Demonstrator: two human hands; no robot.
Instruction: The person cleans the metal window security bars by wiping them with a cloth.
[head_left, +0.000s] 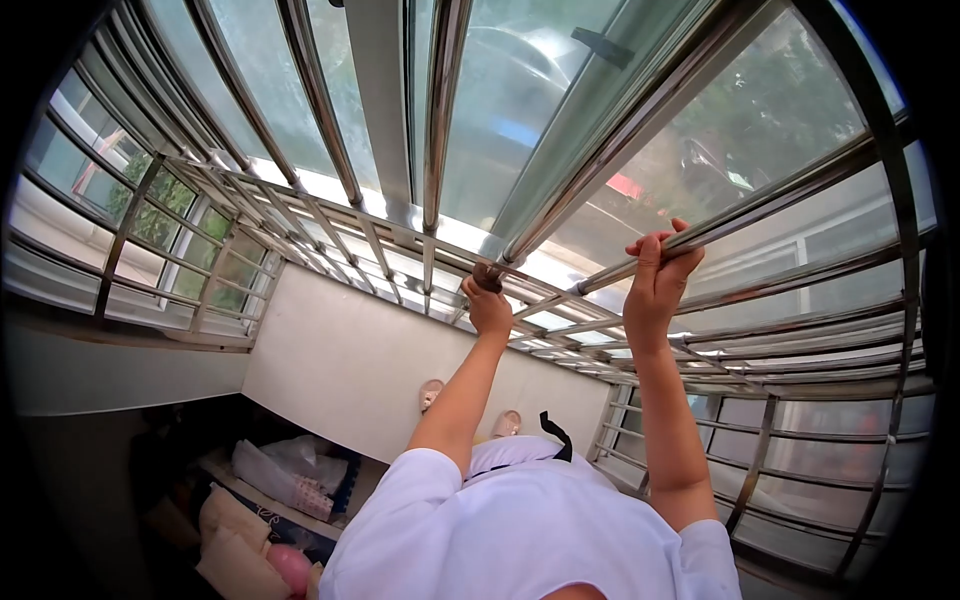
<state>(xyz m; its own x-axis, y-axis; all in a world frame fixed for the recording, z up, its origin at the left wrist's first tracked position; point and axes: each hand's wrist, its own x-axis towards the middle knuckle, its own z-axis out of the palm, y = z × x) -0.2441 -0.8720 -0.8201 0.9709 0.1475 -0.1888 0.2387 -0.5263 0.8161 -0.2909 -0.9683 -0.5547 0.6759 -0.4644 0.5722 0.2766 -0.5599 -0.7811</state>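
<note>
My left hand (488, 308) is closed on a small, dark brown, soft-looking piece (487, 277), which may be a cloth. It sits against the metal grille, close to the foot of a shiny upright bar (560, 205). Fingers partly hide the piece, so its full shape does not show. Farther right, my right hand (660, 275) is wrapped round another shiny metal bar (775, 207), thumb on the near side and fingertips showing beyond it.
Metal window bars surround me in front and on both sides, with glass panes (520, 110) behind. Below lies a pale ledge (330, 350) with pink shoes (508, 423) on it. At lower left, a dark recess holds a plastic bag (285, 465) and bundled fabric (240, 540).
</note>
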